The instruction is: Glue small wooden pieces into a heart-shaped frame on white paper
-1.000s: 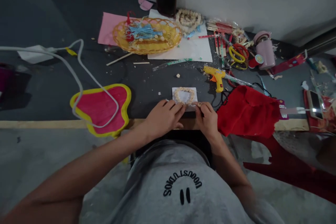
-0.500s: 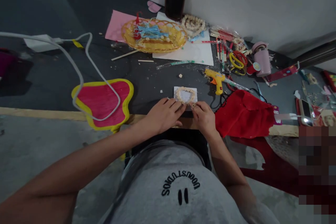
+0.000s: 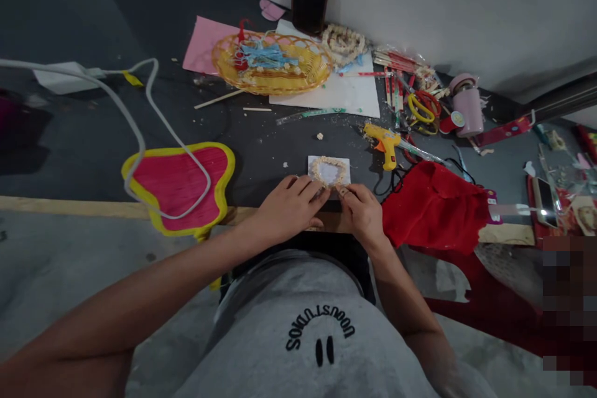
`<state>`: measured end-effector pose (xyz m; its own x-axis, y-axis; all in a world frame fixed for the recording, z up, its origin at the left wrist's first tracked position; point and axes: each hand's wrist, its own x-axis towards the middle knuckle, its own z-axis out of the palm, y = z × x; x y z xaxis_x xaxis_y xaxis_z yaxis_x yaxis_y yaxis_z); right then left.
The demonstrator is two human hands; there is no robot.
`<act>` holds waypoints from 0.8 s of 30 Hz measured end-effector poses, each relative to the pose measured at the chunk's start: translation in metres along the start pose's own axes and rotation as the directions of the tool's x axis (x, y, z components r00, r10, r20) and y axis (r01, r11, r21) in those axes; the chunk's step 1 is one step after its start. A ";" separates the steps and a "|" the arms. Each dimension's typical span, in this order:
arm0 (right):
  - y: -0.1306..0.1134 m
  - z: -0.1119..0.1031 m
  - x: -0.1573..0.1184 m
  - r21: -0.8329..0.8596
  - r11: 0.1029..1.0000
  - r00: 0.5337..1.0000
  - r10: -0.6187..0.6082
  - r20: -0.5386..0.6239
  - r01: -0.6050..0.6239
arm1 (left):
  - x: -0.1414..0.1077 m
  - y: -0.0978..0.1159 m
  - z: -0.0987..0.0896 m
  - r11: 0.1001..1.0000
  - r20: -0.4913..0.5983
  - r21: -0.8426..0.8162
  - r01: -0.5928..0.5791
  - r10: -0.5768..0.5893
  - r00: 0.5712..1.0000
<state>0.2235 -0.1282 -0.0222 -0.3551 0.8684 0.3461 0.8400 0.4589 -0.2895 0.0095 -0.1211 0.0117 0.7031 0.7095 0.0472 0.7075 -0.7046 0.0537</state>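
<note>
A small white card lies near the front edge of the dark table, with a ring of pale, knobbly pieces on it. My left hand rests over the card's lower left part, palm down, its fingers spread and touching the ring's near side. At the lower right corner, my right hand has thumb and forefinger pinched together against the card's edge. What the pinch holds, if anything, is too small to make out.
An orange glue gun and a red cloth lie to the right. A yellow basket stands behind. A pink board with yellow rim and a white cable are at left.
Both hands stay at the card with almost the same pose. The whole view has shifted slightly.
</note>
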 end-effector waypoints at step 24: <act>-0.003 -0.008 -0.021 0.079 0.996 0.999 -0.034 -0.010 0.035 | -0.002 0.003 -0.002 0.998 0.033 0.069 0.000 -0.002 0.999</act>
<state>0.2314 -0.1490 -0.0216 -0.3796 0.8502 0.3647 0.7920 0.5024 -0.3469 0.0104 -0.1248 0.0142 0.7036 0.7105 0.0137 0.7106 -0.7034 -0.0152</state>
